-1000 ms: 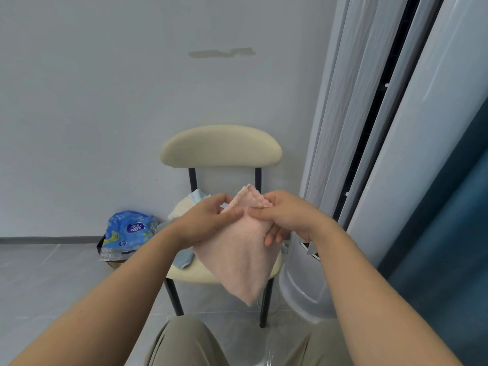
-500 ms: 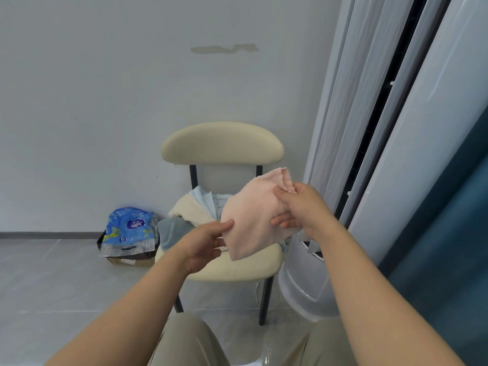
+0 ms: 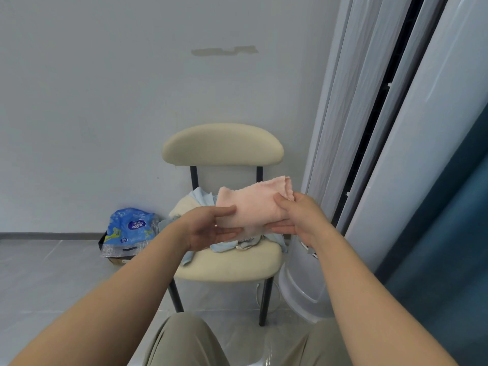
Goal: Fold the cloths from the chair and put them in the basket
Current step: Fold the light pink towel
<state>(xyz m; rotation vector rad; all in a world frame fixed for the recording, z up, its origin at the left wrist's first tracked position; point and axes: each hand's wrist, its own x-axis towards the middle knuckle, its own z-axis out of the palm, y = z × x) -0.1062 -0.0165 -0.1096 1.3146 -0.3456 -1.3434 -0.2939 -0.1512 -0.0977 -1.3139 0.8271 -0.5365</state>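
Pink cloth [image 3: 250, 207] held above chair [image 3: 223, 145], edges pinched by left hand [image 3: 208, 228], right hand [image 3: 301, 220].

blue packet [image 3: 131, 225], dark oval logo, its lettering too blurred to read

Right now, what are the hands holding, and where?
A folded pink cloth. The left hand pinches its left end, the right hand its right end, thumbs on top, fingers underneath.
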